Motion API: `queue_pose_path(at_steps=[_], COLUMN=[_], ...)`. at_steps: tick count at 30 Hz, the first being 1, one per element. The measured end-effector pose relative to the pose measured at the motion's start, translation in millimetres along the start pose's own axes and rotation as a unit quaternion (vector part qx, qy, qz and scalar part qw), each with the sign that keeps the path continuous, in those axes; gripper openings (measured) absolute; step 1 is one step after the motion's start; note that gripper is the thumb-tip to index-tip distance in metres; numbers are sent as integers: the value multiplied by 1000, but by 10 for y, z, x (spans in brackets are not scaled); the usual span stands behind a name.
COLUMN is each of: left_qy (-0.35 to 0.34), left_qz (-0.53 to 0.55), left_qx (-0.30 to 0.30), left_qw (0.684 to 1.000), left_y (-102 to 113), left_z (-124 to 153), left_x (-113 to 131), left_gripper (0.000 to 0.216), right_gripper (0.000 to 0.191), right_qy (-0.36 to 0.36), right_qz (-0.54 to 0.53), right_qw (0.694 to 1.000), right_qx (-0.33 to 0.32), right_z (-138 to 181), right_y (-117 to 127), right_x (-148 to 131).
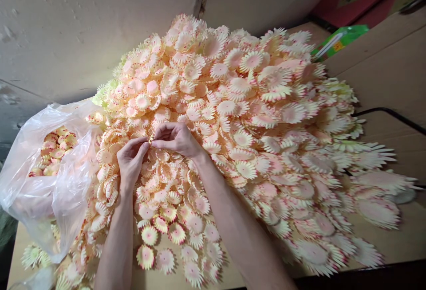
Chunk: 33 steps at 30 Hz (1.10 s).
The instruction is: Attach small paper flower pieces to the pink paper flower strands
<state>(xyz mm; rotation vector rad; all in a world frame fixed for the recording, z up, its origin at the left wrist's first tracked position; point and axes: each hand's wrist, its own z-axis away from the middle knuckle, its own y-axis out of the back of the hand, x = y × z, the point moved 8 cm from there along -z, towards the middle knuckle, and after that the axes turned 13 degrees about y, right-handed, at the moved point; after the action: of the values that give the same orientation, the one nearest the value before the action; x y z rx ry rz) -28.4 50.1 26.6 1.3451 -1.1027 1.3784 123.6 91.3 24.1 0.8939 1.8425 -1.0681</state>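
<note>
Fingers of my left hand point(130, 156) are pinched together over the heap of pale artificial flower petal discs point(233, 108). Just right of it, my right hand point(175, 139) is also closed in a pinch, its fingertips nearly meeting the left ones. Between the fingertips shows the edge of a small, cream, frilled flower petal disc point(150, 139), mostly hidden by the fingers. The discs around have fringed edges, many tipped pink or red. Smaller ones lie loose below the hands, such as a red-edged disc point(145, 256).
A translucent plastic bag point(73, 192) with more small flower discs stands at the left. Cardboard point(386, 72), a green packet point(346, 41) and a black cable point(392, 111) are on the right. Behind the heap rises a pale wall point(93, 28). The tabletop point(399, 237) shows at front right.
</note>
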Motion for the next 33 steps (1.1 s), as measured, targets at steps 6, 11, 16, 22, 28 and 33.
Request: queue_pose_path(at_steps=[6, 11, 16, 22, 28, 33], left_qy=[-1, 8, 15, 22, 14, 11], left_qz=[-6, 0, 4, 2, -3, 22], left_qx=[0, -3, -4, -10, -14, -26], left_qw=[1000, 1000, 1000, 1000, 1000, 999], left_y=[6, 6, 13, -5, -17, -44], left_z=[5, 1, -7, -3, 3, 11], left_x=[0, -32, -64, -53, -26, -1], left_gripper=[21, 21, 22, 21, 21, 25], right_gripper=[28, 27, 26, 27, 28, 27], right_qy=[4, 2, -3, -4, -4, -7], right_qz=[-2, 1, -6, 1, -7, -2], right_qw=[1000, 1000, 1000, 1000, 1000, 1000], right_qx=[-5, -15, -12, -8, 0, 3], right_z=[3, 0, 3, 5, -6, -13], right_y=[5, -22, -20, -3, 4, 7], right_x=[0, -28, -16, 10, 14, 5])
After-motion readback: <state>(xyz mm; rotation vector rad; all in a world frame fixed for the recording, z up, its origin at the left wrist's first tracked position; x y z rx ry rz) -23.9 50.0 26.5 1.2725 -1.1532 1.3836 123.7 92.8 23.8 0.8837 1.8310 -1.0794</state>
